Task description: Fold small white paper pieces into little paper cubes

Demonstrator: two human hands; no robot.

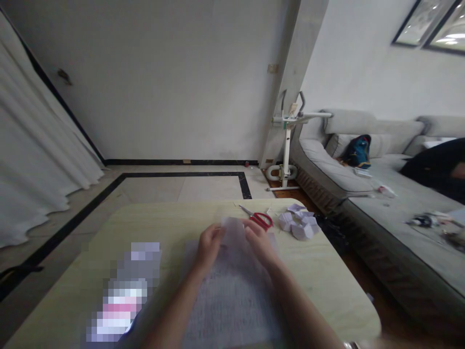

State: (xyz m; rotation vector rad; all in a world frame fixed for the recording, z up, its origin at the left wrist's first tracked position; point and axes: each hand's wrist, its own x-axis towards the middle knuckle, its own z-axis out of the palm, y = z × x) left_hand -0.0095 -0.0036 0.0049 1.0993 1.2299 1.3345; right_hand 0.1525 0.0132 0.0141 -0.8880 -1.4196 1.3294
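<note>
Between my hands stands a small pale sheet of paper [233,235], raised above the table and blurred. My left hand [210,242] is closed on its left edge. My right hand [257,238] grips its right edge, near the top. Below them a larger sheet with faint print or writing [232,305] lies flat on the table. Just past my right hand rest red-handled scissors [262,220], blades pointing away to the left. Several folded white paper pieces [300,222] form a ring to the right of the scissors.
The light wooden table [167,223] has rounded corners. A pixelated phone-like object [123,295] lies at its left. To the right stand a grey sofa [381,213] with a blue bag [359,151] and a person in dark clothing [436,165]. White exercise equipment [286,145] stands behind.
</note>
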